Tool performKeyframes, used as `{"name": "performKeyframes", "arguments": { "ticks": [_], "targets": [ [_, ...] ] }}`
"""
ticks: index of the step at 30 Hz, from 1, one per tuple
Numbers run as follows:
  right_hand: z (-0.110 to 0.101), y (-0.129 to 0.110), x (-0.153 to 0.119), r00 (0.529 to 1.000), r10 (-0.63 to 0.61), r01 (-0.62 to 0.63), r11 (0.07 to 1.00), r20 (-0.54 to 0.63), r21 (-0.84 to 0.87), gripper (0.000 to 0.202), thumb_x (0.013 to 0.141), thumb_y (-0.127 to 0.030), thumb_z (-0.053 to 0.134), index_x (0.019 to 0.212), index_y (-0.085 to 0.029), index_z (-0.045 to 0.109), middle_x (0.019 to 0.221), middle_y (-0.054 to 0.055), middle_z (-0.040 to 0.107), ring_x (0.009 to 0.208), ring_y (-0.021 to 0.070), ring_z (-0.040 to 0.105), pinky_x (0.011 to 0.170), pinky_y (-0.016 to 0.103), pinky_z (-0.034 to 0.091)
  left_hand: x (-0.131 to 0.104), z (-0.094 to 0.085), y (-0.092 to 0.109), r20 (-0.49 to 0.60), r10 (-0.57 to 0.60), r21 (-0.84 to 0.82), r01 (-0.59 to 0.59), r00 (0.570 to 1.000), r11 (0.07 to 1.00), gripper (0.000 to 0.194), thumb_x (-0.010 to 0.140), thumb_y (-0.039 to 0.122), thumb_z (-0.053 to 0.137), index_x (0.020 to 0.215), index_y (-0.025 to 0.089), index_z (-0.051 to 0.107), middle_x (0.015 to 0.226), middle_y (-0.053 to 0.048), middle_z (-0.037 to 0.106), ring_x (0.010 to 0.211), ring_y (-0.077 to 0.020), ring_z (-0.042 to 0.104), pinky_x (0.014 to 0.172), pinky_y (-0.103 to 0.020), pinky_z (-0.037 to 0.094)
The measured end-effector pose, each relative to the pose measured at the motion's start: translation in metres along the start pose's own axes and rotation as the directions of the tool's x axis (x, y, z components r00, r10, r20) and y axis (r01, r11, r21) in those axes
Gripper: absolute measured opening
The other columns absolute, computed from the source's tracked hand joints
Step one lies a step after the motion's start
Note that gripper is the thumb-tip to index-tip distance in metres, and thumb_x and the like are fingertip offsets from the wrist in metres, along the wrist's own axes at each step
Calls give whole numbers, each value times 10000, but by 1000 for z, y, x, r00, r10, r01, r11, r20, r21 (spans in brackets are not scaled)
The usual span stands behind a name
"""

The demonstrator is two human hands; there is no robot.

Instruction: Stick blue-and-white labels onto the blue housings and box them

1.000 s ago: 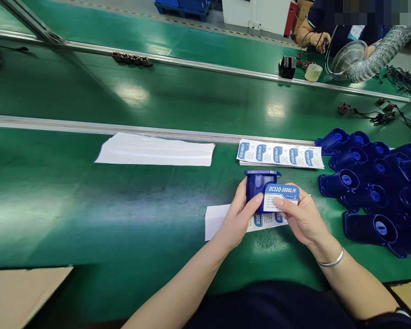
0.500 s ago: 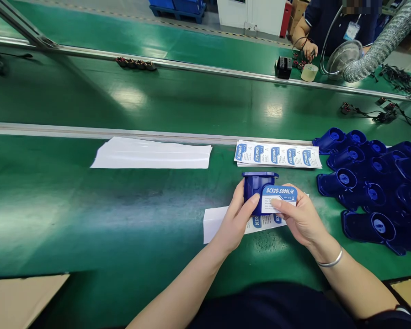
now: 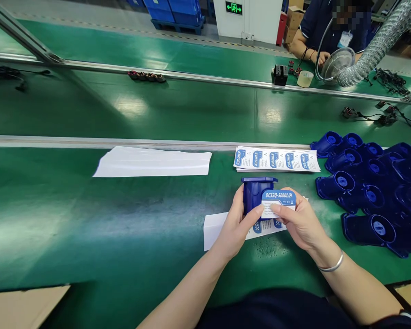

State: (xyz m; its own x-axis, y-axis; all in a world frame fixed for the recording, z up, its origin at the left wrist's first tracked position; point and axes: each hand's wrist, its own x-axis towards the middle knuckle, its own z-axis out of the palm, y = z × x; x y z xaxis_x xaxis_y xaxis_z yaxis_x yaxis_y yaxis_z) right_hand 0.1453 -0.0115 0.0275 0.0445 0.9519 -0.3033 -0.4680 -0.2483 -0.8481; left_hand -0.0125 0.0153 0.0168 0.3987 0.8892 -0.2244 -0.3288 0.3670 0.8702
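Count, hands: two. The left hand [image 3: 233, 224] is clamped on one dark blue, flanged plastic housing [image 3: 252, 194], thumb on the near face. The right hand [image 3: 303, 221] pinches one blue-and-white rectangular label [image 3: 284, 198] between thumb and fingers. The label overlaps the housing's right side; both are above the green work surface [image 3: 140, 256].

Count, surroundings:
- One partly hidden white label sheet [image 3: 214, 228], below the held items.
- One stack of printed white sheets [image 3: 265, 165], five blue labels visible on top, beyond the hands.
- One group of white paper strips [image 3: 153, 165], to the left; number unclear.
- At least ten dark blue cylindrical housings [image 3: 368, 226], to the right; overlap prevents an exact count.
- One silver bracelet [image 3: 333, 266], on the right wrist.
- One co-worker [image 3: 320, 29], at the far bench.

Changes from the earlier frames: the view is tilted higher, and one green exit sign [image 3: 233, 7] is now visible. The left thumb is nearer the label's left edge. The co-worker's visible hand is closer to the clear round hood [image 3: 340, 61]. Both grips are unchanged.
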Motion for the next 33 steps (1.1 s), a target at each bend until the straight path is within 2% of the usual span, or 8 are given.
{"name": "performKeyframes", "arguments": {
  "ticks": [4, 16, 26, 33],
  "targets": [
    [-1, 1, 0, 1000, -14, 14, 1000, 19, 16, 321, 719, -290, 896, 843, -209, 611, 663, -55, 539, 584, 98, 414, 544, 218, 338, 0, 1, -1, 4, 26, 11, -26, 1000, 1000, 694, 872, 379, 711, 1476, 261, 391, 1488, -86, 508, 1362, -319, 474, 1127, -424, 409],
    [-2, 3, 0, 998, -27, 25, 999, 48, 34, 267, 766, -254, 867, 852, -206, 618, 669, -55, 555, 589, 88, 428, 552, 201, 353, -1, 2, 1, -22, 21, 32, -20, 1000, 999, 723, 869, 378, 709, 1496, 256, 369, 1526, -89, 471, 1411, -332, 421, 1173, -450, 355],
    [-2, 1, -1, 999, -17, 16, 999, 51, 34, 281, 760, -263, 872, 872, -197, 622, 707, -49, 586, 605, 81, 462, 563, 188, 385, -1, 2, 0, -21, 39, 24, -39, 999, 999, 697, 862, 401, 723, 1464, 248, 405, 1470, -92, 525, 1353, -315, 490, 1129, -418, 408],
    [7, 14, -6, 995, -49, 52, 998, 87, -30, 298, 770, -311, 863, 906, -209, 618, 780, -32, 620, 694, 113, 526, 644, 220, 446, 9, -1, -7, -215, 11, 11, -9, 977, 1000, 610, 828, 484, 743, 1313, 211, 492, 1284, -105, 629, 1226, -317, 577, 1035, -443, 473]
  ]
}}
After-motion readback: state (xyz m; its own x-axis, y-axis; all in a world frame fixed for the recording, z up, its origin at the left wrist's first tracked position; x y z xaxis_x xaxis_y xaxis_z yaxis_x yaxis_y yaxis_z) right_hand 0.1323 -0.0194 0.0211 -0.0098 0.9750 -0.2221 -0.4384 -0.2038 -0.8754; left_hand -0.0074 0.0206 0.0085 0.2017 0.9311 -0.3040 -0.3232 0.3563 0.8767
